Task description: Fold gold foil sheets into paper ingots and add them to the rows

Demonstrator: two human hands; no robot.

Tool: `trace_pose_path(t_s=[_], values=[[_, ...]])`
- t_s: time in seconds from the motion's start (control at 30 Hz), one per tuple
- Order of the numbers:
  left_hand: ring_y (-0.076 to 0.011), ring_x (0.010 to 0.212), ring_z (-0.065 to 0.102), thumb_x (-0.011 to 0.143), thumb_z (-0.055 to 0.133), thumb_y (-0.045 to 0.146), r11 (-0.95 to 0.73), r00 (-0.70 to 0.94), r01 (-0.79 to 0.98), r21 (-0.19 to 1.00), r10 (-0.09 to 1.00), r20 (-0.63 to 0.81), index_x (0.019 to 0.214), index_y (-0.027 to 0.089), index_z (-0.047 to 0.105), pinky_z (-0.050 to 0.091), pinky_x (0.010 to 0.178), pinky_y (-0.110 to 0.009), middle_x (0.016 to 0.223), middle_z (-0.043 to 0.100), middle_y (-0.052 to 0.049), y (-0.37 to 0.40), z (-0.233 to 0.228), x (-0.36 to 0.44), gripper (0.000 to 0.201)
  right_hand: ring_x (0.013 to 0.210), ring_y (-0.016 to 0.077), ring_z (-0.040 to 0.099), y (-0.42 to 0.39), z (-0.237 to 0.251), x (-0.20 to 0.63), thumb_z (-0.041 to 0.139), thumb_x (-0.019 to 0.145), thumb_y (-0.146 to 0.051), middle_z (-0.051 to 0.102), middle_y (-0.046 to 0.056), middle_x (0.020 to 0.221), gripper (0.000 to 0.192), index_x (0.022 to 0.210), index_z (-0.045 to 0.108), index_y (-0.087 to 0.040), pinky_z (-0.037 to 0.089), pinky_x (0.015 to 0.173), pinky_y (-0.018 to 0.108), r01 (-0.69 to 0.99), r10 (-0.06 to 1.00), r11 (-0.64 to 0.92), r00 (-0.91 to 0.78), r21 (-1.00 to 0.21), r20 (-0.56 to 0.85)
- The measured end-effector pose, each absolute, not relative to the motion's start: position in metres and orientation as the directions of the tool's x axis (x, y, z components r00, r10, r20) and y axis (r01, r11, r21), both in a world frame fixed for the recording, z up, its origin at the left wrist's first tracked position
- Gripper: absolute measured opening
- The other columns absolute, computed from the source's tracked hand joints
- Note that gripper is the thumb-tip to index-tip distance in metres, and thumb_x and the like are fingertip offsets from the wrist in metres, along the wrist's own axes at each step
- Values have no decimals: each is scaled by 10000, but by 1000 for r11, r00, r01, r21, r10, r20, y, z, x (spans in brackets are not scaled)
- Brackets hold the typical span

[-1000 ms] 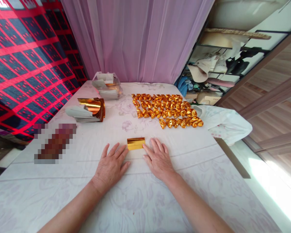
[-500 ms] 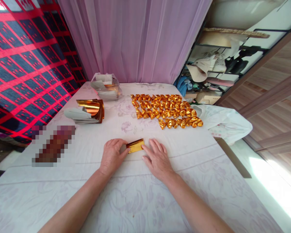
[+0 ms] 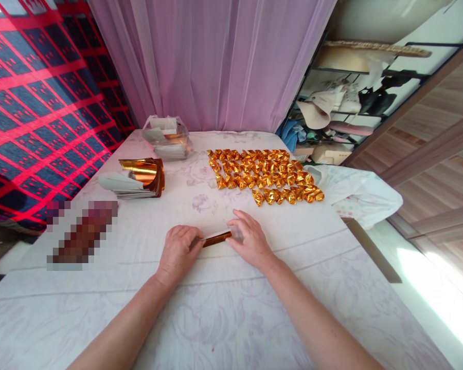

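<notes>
A narrow folded strip of gold foil paper (image 3: 216, 239) spans the gap between my two hands, low over the patterned tablecloth (image 3: 200, 318). My left hand (image 3: 180, 252) pinches its left end between thumb and curled fingers. At the other end, my right hand (image 3: 250, 239) grips the strip with the thumb below and the fingers bent above. Beyond them sit rows of folded gold foil pieces (image 3: 262, 174). To the left stands a curled stack of foil sheets (image 3: 150, 176), gold on one face and pale on the other.
A clear plastic bag (image 3: 167, 139) of more sheets stands at the back left. A pixelated reddish patch (image 3: 87, 231) covers something on the left. White fabric (image 3: 364, 195) bulges past the right edge, near a loaded shelf (image 3: 339, 113). A purple curtain (image 3: 216, 61) hangs behind.
The foil paper has gone from a wider gold face lying flat to a thin, dark-looking strip. My right hand's fingers have closed from lying spread to gripping its end.
</notes>
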State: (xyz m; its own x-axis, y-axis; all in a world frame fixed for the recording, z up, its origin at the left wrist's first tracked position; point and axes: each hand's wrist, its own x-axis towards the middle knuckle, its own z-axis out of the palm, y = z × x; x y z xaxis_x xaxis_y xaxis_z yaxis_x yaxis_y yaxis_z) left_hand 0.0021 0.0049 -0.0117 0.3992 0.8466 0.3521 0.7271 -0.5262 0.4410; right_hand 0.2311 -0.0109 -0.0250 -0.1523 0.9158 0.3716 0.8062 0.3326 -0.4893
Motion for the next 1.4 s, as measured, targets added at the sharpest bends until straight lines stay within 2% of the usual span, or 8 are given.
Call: trace_pose_path(t_s=[0.17,0.37,0.5,0.6,0.8,1.03,1.27,1.4], values=[[-208,902,647,896,547,208,-582,427,668,464,811,401,863,228,605,445,900,-419,957,743,-21,3,-13,1,69,1323,272,479,-10,-32,234,692,741,-189,574,121,1376,312,1049,657,-214,396,1075,477,777,917,345,-160,-527,365],[-211,971,662,906,537,215,-591,439,632,501,806,398,974,238,571,428,983,-461,1012,745,-19,1,-15,0,79,1329,283,471,-11,-34,237,624,740,-100,626,72,1319,184,840,704,-233,421,1044,482,748,899,399,-206,-530,386],[-213,901,673,890,609,336,-555,429,649,520,832,353,1078,231,582,445,975,-460,994,742,-33,2,-14,-1,218,1314,270,488,-12,-28,238,600,785,-133,654,55,1277,167,852,701,-249,425,1047,476,709,887,427,-206,-562,414],[-216,918,672,902,580,355,-560,437,634,533,828,350,1055,245,633,439,984,-458,976,737,-32,3,-13,-2,196,1279,256,521,-14,-22,238,577,815,-159,681,58,1227,145,863,684,-246,441,1029,451,676,869,459,-205,-577,450],[-181,813,685,913,520,333,-580,424,579,573,814,396,931,253,653,460,975,-421,853,739,-11,3,-14,-6,156,980,199,669,-19,-10,230,528,833,-181,742,44,991,152,916,640,-242,501,907,368,559,848,507,-185,-656,497],[-153,742,689,941,512,309,-618,400,519,590,786,471,915,243,631,515,933,-360,754,719,21,-4,-5,-4,139,669,138,655,-28,-3,219,527,882,-241,695,-2,734,91,859,613,-224,510,652,238,548,872,444,-81,-709,484],[-166,727,684,918,555,345,-599,397,520,610,801,448,887,240,636,538,889,-374,731,708,14,-11,1,-2,136,576,104,608,-31,4,213,548,870,-226,645,-27,672,55,846,596,-215,501,561,187,468,906,380,-16,-798,422],[-174,745,677,912,569,348,-562,354,535,631,827,436,900,234,648,555,734,-316,778,714,-9,-12,-3,-1,140,579,110,608,-31,2,212,552,871,-236,639,-24,665,57,842,597,-217,499,570,197,494,915,356,-10,-793,404]])
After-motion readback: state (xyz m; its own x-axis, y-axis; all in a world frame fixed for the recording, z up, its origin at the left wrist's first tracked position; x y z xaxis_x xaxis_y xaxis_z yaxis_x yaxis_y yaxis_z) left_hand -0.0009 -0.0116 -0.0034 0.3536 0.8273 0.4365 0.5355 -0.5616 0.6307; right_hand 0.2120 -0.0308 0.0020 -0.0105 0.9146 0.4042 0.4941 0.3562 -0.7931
